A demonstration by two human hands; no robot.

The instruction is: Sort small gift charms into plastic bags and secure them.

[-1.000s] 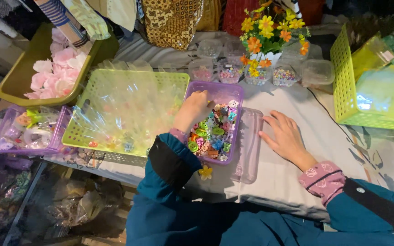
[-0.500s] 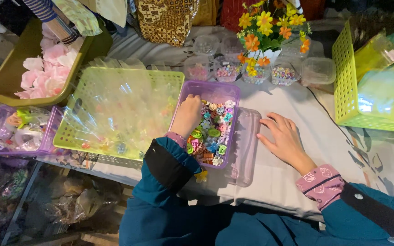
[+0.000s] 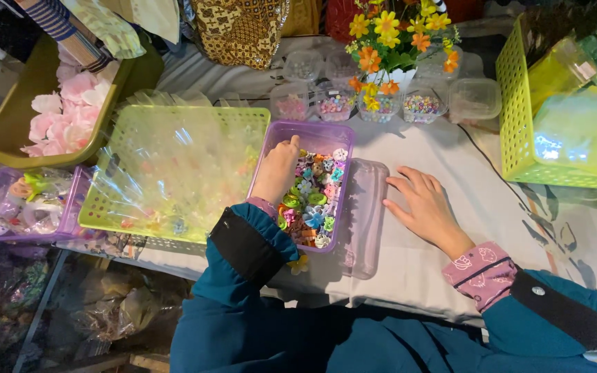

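Observation:
My left hand (image 3: pixel 277 170) reaches into a purple plastic box (image 3: pixel 345 148) full of small colourful trinkets (image 3: pixel 314 200). Its fingers point at the box's far left corner and are bent among the pieces; whether they hold one is hidden. My right hand (image 3: pixel 425 204) lies flat and open on the grey tablecloth (image 3: pixel 450 138), its fingertips next to a clear plastic lid (image 3: pixel 364 214) that lies beside the purple box. Both arms wear teal sleeves with pink cuffs.
A lime basket (image 3: pixel 174 173) of clear packets sits left of the box. Farther left are a purple tray (image 3: pixel 29 204) and an olive tub of pink petals (image 3: pixel 57 114). Small clear bead tubs (image 3: pixel 381 103), a flower pot (image 3: pixel 395 41) and a second lime basket (image 3: pixel 561 103) stand behind.
My left hand has slid farther into the purple box toward its far left corner. My right hand has stayed flat on the cloth.

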